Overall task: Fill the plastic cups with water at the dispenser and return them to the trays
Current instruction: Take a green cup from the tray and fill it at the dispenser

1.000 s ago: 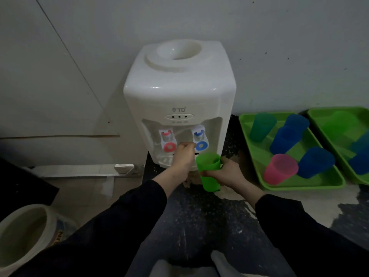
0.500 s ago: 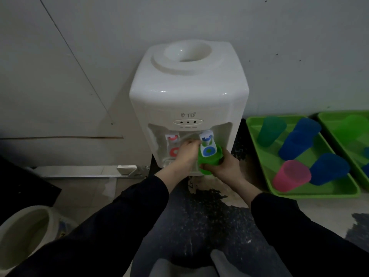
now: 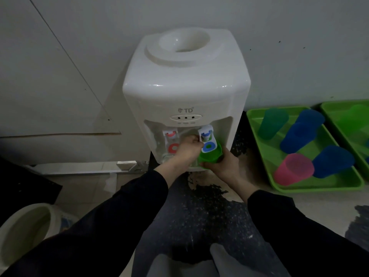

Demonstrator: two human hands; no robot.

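Green cup held under the blue tap of the dispenser.

Right hand wraps its fingers round the cup from the right and below, the cup's mouth just under the spout in the dispenser's front recess. Left hand is curled at the blue tap's white lever, fingers touching it, just right of the red tap. Whether water is running cannot be told. To the right of the dispenser lies a green tray holding a teal cup, two blue cups and a pink cup; a second tray sits beyond it. Left of the dispenser and nearer the person stands a pale bucket.
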